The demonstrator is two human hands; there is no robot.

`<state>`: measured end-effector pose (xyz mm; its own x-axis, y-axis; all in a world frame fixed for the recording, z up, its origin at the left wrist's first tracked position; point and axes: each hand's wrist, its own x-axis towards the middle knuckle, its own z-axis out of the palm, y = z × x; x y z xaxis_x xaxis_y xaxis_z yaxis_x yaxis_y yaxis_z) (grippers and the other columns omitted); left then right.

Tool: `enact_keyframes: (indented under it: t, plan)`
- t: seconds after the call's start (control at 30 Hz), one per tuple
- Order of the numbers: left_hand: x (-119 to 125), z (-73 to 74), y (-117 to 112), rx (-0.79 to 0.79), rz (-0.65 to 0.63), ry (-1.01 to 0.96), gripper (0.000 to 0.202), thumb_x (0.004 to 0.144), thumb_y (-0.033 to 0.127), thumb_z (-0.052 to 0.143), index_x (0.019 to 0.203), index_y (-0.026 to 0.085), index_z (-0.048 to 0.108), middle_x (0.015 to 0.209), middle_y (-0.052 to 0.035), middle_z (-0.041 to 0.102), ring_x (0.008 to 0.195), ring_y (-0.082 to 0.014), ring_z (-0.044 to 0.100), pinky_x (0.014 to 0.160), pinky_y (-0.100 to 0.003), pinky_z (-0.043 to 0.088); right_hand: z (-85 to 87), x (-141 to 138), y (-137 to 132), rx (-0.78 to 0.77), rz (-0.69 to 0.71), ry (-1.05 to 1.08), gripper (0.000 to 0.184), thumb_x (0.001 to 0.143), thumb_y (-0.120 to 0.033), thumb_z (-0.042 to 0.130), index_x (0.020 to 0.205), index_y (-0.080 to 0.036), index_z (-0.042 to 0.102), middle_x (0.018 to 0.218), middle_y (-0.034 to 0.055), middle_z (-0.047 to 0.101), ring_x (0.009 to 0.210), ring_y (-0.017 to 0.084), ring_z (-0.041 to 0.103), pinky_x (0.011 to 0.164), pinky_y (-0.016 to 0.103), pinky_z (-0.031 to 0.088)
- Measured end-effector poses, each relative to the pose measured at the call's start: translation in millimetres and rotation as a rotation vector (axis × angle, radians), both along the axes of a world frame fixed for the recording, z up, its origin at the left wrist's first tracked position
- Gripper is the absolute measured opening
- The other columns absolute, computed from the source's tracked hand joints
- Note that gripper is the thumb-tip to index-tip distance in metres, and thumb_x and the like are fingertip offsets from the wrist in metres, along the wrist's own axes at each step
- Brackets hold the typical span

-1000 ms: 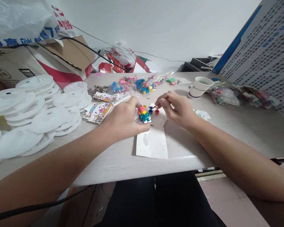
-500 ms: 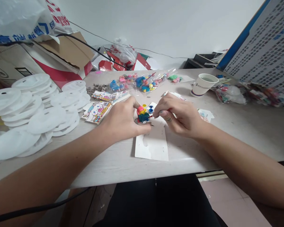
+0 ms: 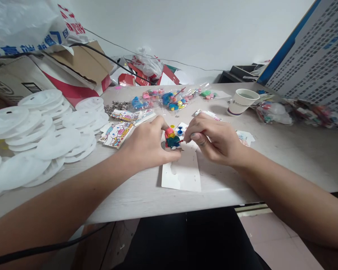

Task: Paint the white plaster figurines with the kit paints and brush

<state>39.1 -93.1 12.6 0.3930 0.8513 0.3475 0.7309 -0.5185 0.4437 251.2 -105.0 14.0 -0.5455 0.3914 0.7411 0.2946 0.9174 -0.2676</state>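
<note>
Between the thumb and fingers of my left hand is a small painted figurine, coloured pink, yellow, red and dark teal. My right hand pinches a thin red paintbrush, mostly hidden by the fingers. Its visible end is at the figurine's right side; whether the tip touches I cannot tell. Just behind the figurine is a small blue paint pot with its lid up. Beneath both hands lies a white card with a torn-looking patch.
Stacks of white discs fill the left side, beside printed cartoon cards. Bags of coloured pieces lie along the back. A paper cup of liquid stands at right, near more plastic bags. Cardboard boxes rise at back left.
The view has shifted slightly. Both hands keep nearly the same pose, with the figurine still in my left hand and the paintbrush in my right.
</note>
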Motion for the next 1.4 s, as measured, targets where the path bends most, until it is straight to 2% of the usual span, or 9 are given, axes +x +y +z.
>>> enact_keyframes:
  t: [0.33, 0.53, 0.7, 0.87, 1.03, 1.2, 1.3, 1.4]
  plan:
    - [-1.2, -0.6, -0.4, 0.153, -0.082, 0.033, 0.045, 0.061, 0.035, 0.077, 0.094, 0.023, 0.049, 0.085, -0.0029, 0.066, 0.077, -0.0220, 0.066, 0.066, -0.034, 0.049, -0.4, -0.3, -0.6, -0.037, 0.027, -0.025, 0.018, 0.097, -0.016, 0.047, 0.087, -0.015, 0.062, 0.077, 0.0083, 0.068, 0.076, 0.017, 0.060, 0.074, 0.035, 0.049]
    - [-1.7, -1.7, -0.5, 0.121, -0.108, -0.043, 0.047, 0.059, 0.033, 0.078, 0.094, 0.023, 0.048, 0.090, -0.0032, 0.067, 0.080, -0.0213, 0.067, 0.071, -0.035, 0.054, 0.8, 4.0, 0.2, -0.051, 0.000, -0.014, 0.020, 0.098, -0.019, 0.045, 0.086, -0.020, 0.061, 0.076, 0.0062, 0.067, 0.075, 0.017, 0.059, 0.072, 0.035, 0.049]
    - [-1.0, -4.3, -1.3, 0.112, -0.138, -0.148, 0.046, 0.059, 0.030, 0.079, 0.093, 0.023, 0.049, 0.087, -0.0012, 0.068, 0.078, -0.0187, 0.067, 0.071, -0.032, 0.055, 2.8, 4.7, -0.7, -0.055, 0.017, 0.109, 0.018, 0.098, -0.020, 0.047, 0.088, -0.021, 0.062, 0.074, 0.0055, 0.066, 0.071, 0.017, 0.059, 0.069, 0.034, 0.050]
    - [-0.8, -2.6, -1.6, 0.153, -0.098, -0.221, 0.046, 0.056, 0.028, 0.079, 0.090, 0.023, 0.049, 0.084, -0.0004, 0.068, 0.065, -0.0132, 0.062, 0.056, -0.026, 0.047, 2.9, 6.1, -0.8, -0.072, 0.023, 0.110, 0.018, 0.097, -0.018, 0.049, 0.085, -0.019, 0.063, 0.073, 0.0053, 0.066, 0.070, 0.016, 0.059, 0.070, 0.035, 0.050]
    - [-1.2, -1.9, -1.7, 0.183, -0.115, -0.277, 0.044, 0.057, 0.028, 0.079, 0.088, 0.022, 0.049, 0.068, 0.0046, 0.060, 0.048, -0.0058, 0.044, 0.043, -0.023, 0.031, 3.4, 4.5, -3.9, -0.040, 0.028, 0.240, 0.018, 0.097, -0.018, 0.049, 0.093, -0.020, 0.067, 0.080, 0.0059, 0.070, 0.077, 0.017, 0.064, 0.075, 0.036, 0.053]
    - [-0.8, -4.3, -1.7, 0.233, -0.110, -0.332, 0.046, 0.054, 0.027, 0.079, 0.089, 0.023, 0.049, 0.055, 0.0107, 0.044, 0.043, -0.0040, 0.031, 0.040, -0.021, 0.024, 5.8, 3.6, -6.8, 0.007, 0.032, 0.184, 0.019, 0.096, -0.016, 0.049, 0.090, -0.020, 0.066, 0.075, 0.0056, 0.069, 0.073, 0.017, 0.062, 0.072, 0.036, 0.052]
    - [-0.3, -3.7, -1.5, 0.236, -0.119, -0.334, 0.046, 0.055, 0.027, 0.079, 0.088, 0.022, 0.049, 0.057, 0.0104, 0.045, 0.043, -0.0035, 0.031, 0.040, -0.021, 0.023, 6.3, 3.7, -7.0, 0.019, 0.015, 0.236, 0.020, 0.097, -0.019, 0.048, 0.091, -0.020, 0.066, 0.077, 0.0061, 0.070, 0.073, 0.017, 0.063, 0.073, 0.036, 0.052]
    - [0.1, -2.9, -1.2, 0.232, -0.110, -0.310, 0.044, 0.056, 0.029, 0.078, 0.088, 0.023, 0.049, 0.056, 0.0104, 0.044, 0.043, -0.0040, 0.032, 0.041, -0.022, 0.024, 5.8, 3.1, -6.9, 0.029, -0.005, 0.170, 0.021, 0.099, -0.024, 0.046, 0.093, -0.021, 0.066, 0.080, 0.0069, 0.070, 0.078, 0.019, 0.064, 0.077, 0.038, 0.053]
